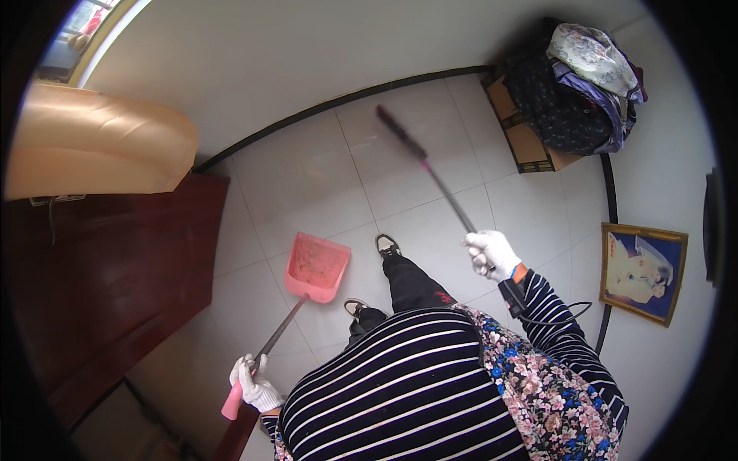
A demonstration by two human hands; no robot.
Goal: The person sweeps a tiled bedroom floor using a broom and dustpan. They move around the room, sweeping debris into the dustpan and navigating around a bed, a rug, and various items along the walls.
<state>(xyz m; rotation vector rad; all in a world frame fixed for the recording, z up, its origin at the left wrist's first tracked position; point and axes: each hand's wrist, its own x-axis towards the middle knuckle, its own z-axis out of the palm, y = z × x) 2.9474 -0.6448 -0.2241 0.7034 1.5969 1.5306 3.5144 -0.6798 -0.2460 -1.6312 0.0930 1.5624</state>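
Observation:
In a white glove, my left hand (pixel 253 383) grips the long handle of a pink dustpan (pixel 317 264), close to its pink end. The pan lies by the tiled floor with its mouth away from me and bits of dirt inside. My right hand (pixel 490 253), also gloved in white, is closed around the grey stick of a broom (pixel 402 133). Its dark bristle head is blurred and reaches toward the skirting at the far wall. Whether the bristles touch the floor I cannot tell.
At the far right, clothes (pixel 565 104) are heaped on cardboard boxes (pixel 527 147). A framed photograph (pixel 644 275) leans by the right wall. A dark red wooden cabinet (pixel 115 259) stands left, below a tan padded cover (pixel 98 144). Black skirting (pixel 323 112) edges the floor.

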